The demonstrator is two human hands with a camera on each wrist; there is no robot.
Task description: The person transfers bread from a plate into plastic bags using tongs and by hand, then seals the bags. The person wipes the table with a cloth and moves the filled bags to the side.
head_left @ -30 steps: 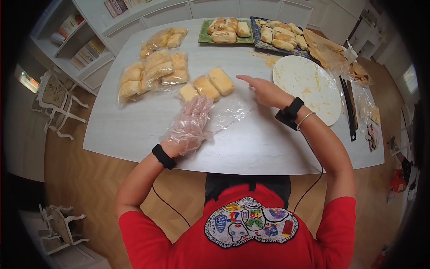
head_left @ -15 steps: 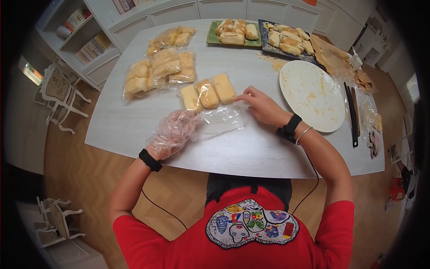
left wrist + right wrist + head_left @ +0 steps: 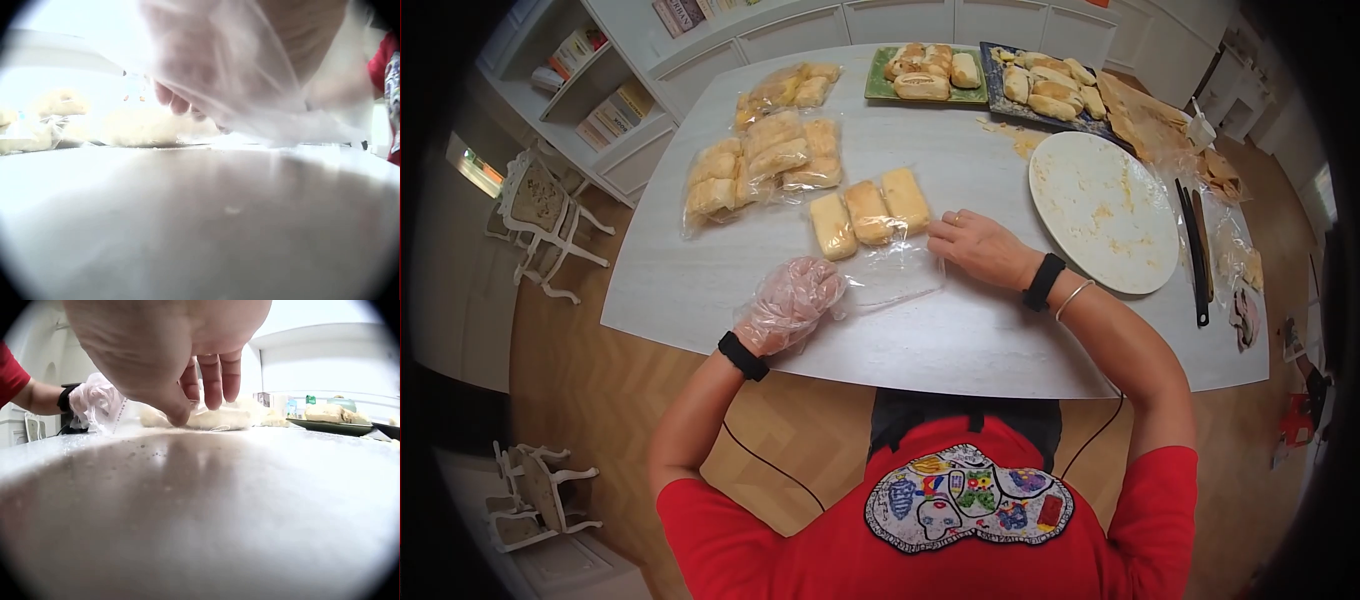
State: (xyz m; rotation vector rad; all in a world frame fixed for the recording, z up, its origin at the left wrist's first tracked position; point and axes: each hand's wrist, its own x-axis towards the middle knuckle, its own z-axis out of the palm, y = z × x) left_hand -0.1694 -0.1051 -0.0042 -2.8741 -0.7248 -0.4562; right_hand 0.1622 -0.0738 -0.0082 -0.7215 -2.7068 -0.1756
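A clear plastic bag [image 3: 895, 275] lies on the table with three pale bread rolls [image 3: 868, 212] side by side in its far part. Its near end lies flat, spread between both hands. My left hand [image 3: 795, 298], in a loose clear plastic glove, has its fingers curled and pinches the bag's near left corner. My bare right hand [image 3: 988, 248] pinches the bag's right edge beside the rightmost roll. Thumb and fingers [image 3: 212, 381] point down at the bag in the right wrist view. The glove blurs the left fingertips in the left wrist view.
Several bagged rolls [image 3: 775, 150] sit at the left. A green plate [image 3: 880, 92] and a dark tray [image 3: 998, 95] of rolls stand at the back. To the right are a crumb-strewn white plate [image 3: 1100, 220], dark long-handled utensils [image 3: 1197, 255] and brown paper [image 3: 1140, 115].
My left hand has drawn back from the rolls toward the bag's near left corner, its fingers curling. My right hand has gone from a pointing finger to gripping the bag's right edge.
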